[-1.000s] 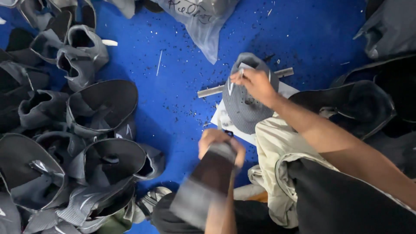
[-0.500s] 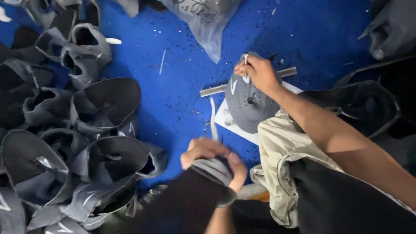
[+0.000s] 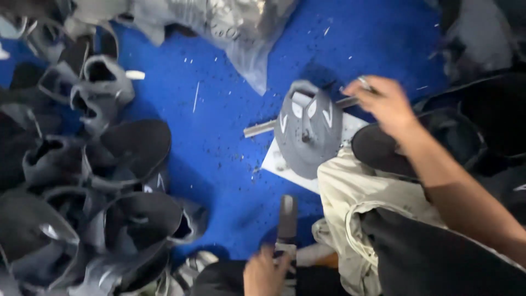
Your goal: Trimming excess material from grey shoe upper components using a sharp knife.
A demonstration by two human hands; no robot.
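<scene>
Even daylight, soft motion blur (edges)

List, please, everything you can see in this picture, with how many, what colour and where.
Grey cap piece: one, centre, on a white board.
Metal bar: one, silvery, under the cap piece.
Dark strip: one, grey, bottom centre.
Cap parts: a heap, grey and black, left.
Plastic bag: one, clear, top.
Floor: blue.
Left hand: on the dark strip.
Right hand: holding a small tool, blurred.

Bare forearms, beige trousers (image 3: 356,203), a dark garment (image 3: 438,263) over the lap.
</scene>
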